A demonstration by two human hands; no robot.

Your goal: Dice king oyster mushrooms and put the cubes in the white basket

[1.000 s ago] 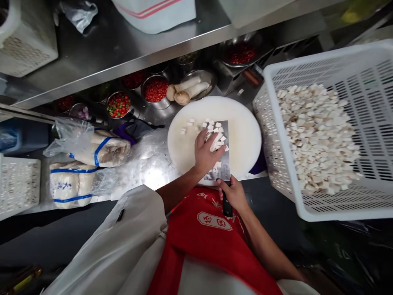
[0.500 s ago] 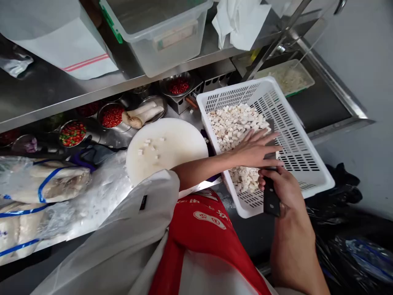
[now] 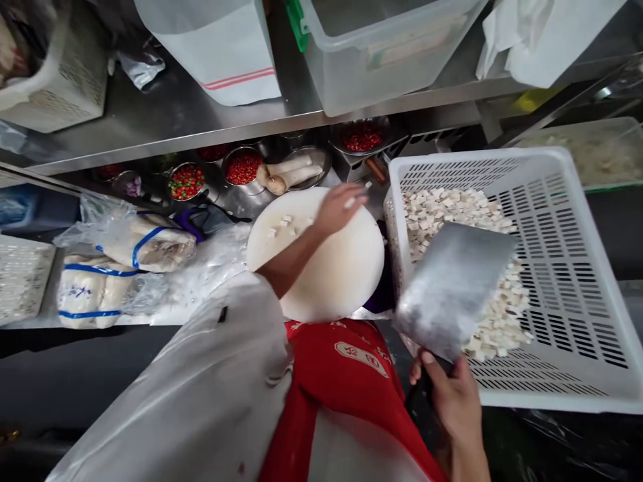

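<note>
My right hand (image 3: pixel 452 395) grips the dark handle of a cleaver (image 3: pixel 459 288). Its broad blade lies flat over the near left side of a white plastic basket (image 3: pixel 603 301). Diced pale mushroom (image 3: pixel 452 204) fills the left part of the basket, partly hidden by the blade. My left hand (image 3: pixel 341 209) is over the right rear of a round white cutting board (image 3: pixel 336 274), slightly blurred, fingers loosely bent with a gap between them. Several mushroom cubes (image 3: pixel 286 221) lie on the board left of that hand.
Behind the board are whole mushrooms (image 3: pixel 291 174) on a metal plate and bowls of chopped red chilli (image 3: pixel 242 167). Bagged mushrooms (image 3: pixel 93 291) lie at left. A steel shelf (image 3: pixel 201 137) overhangs the back, holding a clear plastic tub (image 3: pixel 382 73).
My left hand has moved from over the basket back to the board. The cleaver has swung left and nearer me, its blade now showing broadside. The view has shifted left.
</note>
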